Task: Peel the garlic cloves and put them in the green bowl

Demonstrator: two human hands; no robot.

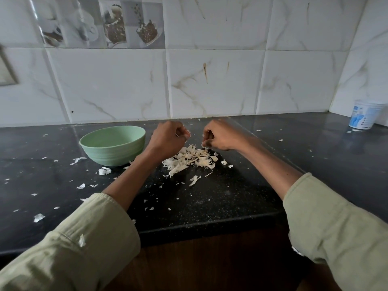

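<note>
**While the left hand holds the clove, the bowl lies to its left**

As the left hand [168, 137] curls its fingers round a garlic clove [187, 134], the green bowl [113, 144] sits just beside it on the bench [231, 196]; the right hand [220, 136] pinches a scrap of skin [204, 144].

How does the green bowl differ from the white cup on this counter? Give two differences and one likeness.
The green bowl is wide, low and plain; the white cup is taller, narrower and blue-printed. The bowl sits beside the left hand; the cup stands in the far right corner. Both stand upright on the black counter.
</note>
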